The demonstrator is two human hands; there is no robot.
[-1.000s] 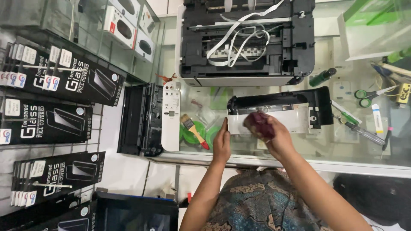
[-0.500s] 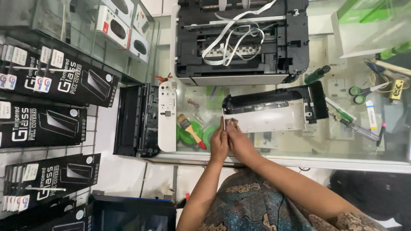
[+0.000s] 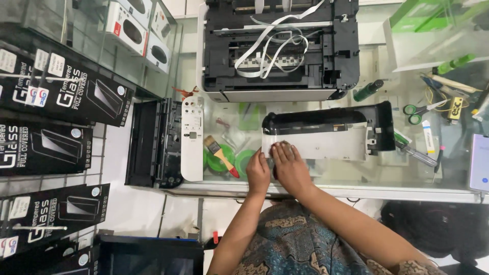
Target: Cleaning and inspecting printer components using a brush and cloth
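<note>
Below the opened printer (image 3: 277,48), we press our right hand (image 3: 289,165) flat on a white panel (image 3: 316,143); our left hand (image 3: 258,172), loosely curled, touches its corner.

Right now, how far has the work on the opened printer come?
Done, by the look of it: the printer stands open with white ribbon cables loose, and a black-and-white panel lies apart beside it. In hand: the left hand and right hand press on the near corner of the removed cover piece. Left: every part is still separate; nothing is refitted yet.
</note>
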